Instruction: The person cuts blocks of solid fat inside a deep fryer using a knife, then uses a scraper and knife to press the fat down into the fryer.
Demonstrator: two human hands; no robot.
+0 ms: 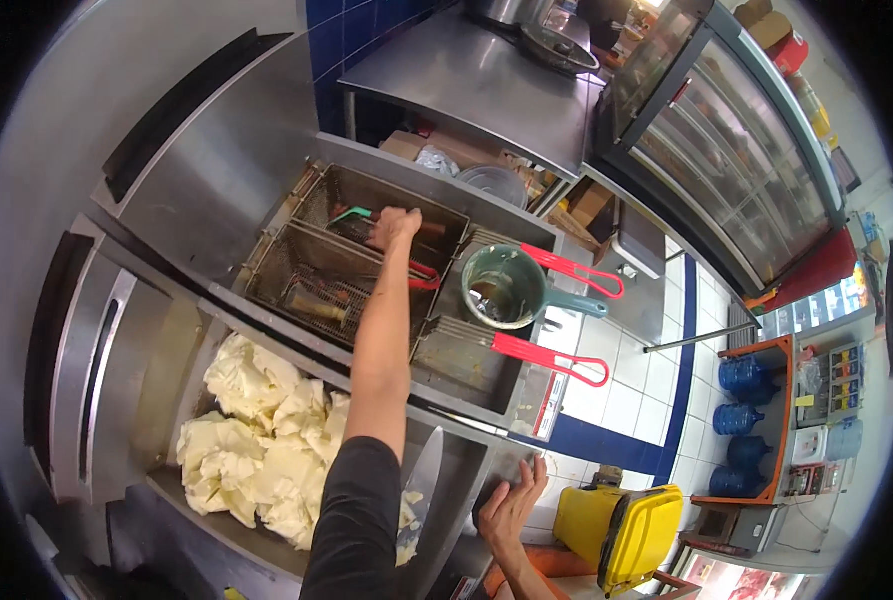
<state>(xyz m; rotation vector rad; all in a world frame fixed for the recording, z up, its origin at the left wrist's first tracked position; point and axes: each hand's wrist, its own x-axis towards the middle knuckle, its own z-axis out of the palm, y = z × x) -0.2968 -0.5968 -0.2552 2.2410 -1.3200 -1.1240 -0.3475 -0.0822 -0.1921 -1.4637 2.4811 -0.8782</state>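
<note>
My left hand reaches into the far fryer basket, its fingers curled closed. A green-handled utensil meets the fingers; whether they grip it or something under them is hidden. Beneath my forearm is the nearer wire basket, with several utensils inside and a red handle by its edge. My right hand lies at the fryer's front edge, fingers apart, holding nothing. Big chunks of pale solid fat fill the neighbouring vat. Beside them a broad knife blade, smeared with fat, lies on the metal.
A grey-green saucepan stands between two red basket handles. Behind are a steel table and a glass display case. To the right are a yellow bin and blue water jugs on an orange shelf.
</note>
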